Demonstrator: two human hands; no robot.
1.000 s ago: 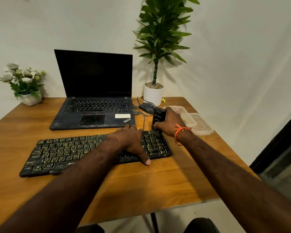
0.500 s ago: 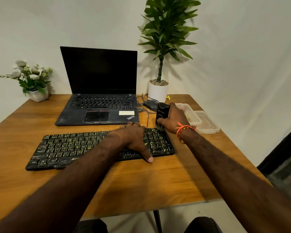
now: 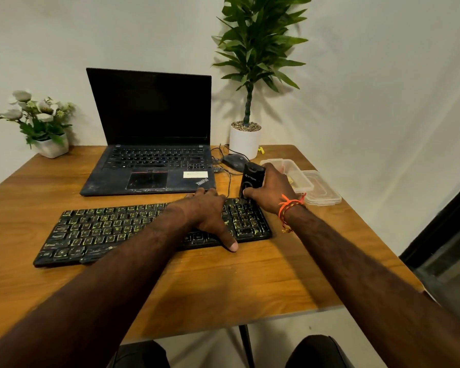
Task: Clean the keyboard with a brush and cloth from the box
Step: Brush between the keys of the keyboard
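A dusty black keyboard (image 3: 112, 229) with yellow-lit legends lies across the wooden table (image 3: 223, 288). My left hand (image 3: 210, 216) rests flat on its right half, fingers reaching the far edge and thumb over the near edge. My right hand (image 3: 272, 192) grips a black brush tool (image 3: 251, 181) held upright, its lower end on the keys at the keyboard's far right corner. Behind that hand sits an open clear plastic box (image 3: 300, 176), with its lid (image 3: 320, 191) beside it; what the box holds is hidden or unclear.
An open, dusty black laptop (image 3: 149, 155) stands behind the keyboard. A mouse (image 3: 233, 162) with cables lies by a white pot with a tall plant (image 3: 246, 139). A small flower pot (image 3: 51, 147) sits at the far left. The table's right edge runs close to the lid.
The camera view has shifted a little. My right hand with the brush has stayed at the keyboard's far right corner, with only slight movement. The left hand has kept its place.
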